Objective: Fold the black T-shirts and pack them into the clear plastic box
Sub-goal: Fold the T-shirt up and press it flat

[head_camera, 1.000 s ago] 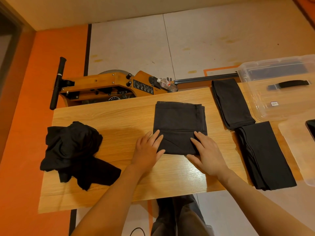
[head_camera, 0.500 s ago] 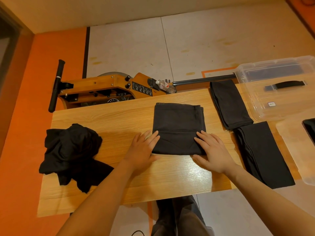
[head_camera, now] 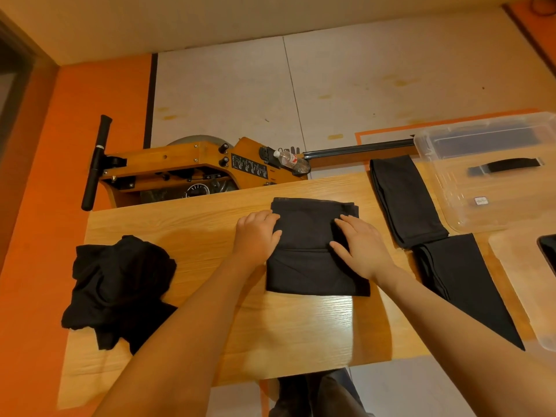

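Note:
A half-folded black T-shirt [head_camera: 310, 266] lies as a rectangle in the middle of the wooden table [head_camera: 301, 329]. My left hand [head_camera: 257, 236] has curled fingers at the shirt's left edge, thumb on top of the cloth. On the shirt's right half, my right hand [head_camera: 358, 245] presses flat. Two folded black T-shirts [head_camera: 403, 200] [head_camera: 463, 284] lie to the right. A crumpled pile of black T-shirts [head_camera: 120, 284] sits at the table's left. The clear plastic box [head_camera: 427, 145] stands at the far right corner.
The box's clear lid [head_camera: 511, 266] lies at the right edge with a dark phone [head_camera: 549, 251] on it. Behind the table stands a wooden rowing machine [head_camera: 180, 167] with a water bottle [head_camera: 290, 160] on it. The floor is orange at the left.
Both hands slid from the shirt's near corners up to its middle. The left hand's fingers went from flat to curled at the left edge.

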Tool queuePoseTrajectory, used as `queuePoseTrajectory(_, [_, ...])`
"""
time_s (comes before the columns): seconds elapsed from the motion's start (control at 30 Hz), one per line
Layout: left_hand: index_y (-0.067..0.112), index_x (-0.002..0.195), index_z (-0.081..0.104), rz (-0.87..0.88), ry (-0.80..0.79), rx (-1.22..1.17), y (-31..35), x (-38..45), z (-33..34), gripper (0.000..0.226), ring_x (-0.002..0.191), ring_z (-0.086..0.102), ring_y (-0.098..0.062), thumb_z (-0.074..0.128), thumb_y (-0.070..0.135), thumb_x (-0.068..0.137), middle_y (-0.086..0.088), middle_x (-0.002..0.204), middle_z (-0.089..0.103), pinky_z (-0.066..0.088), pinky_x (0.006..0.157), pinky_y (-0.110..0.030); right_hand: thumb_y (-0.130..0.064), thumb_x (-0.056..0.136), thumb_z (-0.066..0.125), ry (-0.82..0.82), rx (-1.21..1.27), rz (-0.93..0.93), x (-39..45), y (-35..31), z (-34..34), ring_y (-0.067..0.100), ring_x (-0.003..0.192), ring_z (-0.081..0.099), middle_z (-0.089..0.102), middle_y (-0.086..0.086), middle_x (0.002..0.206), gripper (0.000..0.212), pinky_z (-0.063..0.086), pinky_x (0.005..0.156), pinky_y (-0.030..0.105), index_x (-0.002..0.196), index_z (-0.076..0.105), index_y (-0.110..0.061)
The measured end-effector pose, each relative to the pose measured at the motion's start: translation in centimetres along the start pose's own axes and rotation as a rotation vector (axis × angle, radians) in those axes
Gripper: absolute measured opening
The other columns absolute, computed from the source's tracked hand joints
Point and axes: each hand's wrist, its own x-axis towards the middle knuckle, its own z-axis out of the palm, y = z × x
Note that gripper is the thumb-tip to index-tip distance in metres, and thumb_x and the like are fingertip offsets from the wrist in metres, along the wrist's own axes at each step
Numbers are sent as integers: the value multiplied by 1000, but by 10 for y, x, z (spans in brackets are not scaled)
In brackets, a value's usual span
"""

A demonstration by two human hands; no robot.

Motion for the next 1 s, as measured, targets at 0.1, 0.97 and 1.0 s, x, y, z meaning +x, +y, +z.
queuePoseTrajectory(0.1, [16, 136, 50, -115, 8, -165, 3, 20, -1, 42, 122, 50, -22, 54, 29, 96, -5, 134, 54, 41, 100, -36, -35, 98, 52, 94, 75, 155, 10, 3, -3, 24, 126, 49, 55, 7, 137, 47, 38, 107, 37, 140, 48, -13])
queuePoseTrajectory(0.97, [17, 92, 57, -438, -50, -658, 5, 64, -14, 13, 77, 53, -12, 68, 11, 87, 4, 79, 55, 41, 64, -19, -3, 80, 70, 93, 593, 566, 68, 17, -32, 21, 73, 60, 58, 3, 72, 21, 49, 64, 30, 70, 55, -12])
queuePoseTrajectory(1.0, [18, 93, 57, -437, -46, -697, 5, 61, -15, 15, 77, 53, -11, 68, 10, 86, 4, 79, 55, 42, 66, -18, -2, 80, 70, 98, 619, 563, 66, 17, -33, 20, 74, 59, 58, 3, 74, 17, 48, 64, 29, 74, 56, -11])
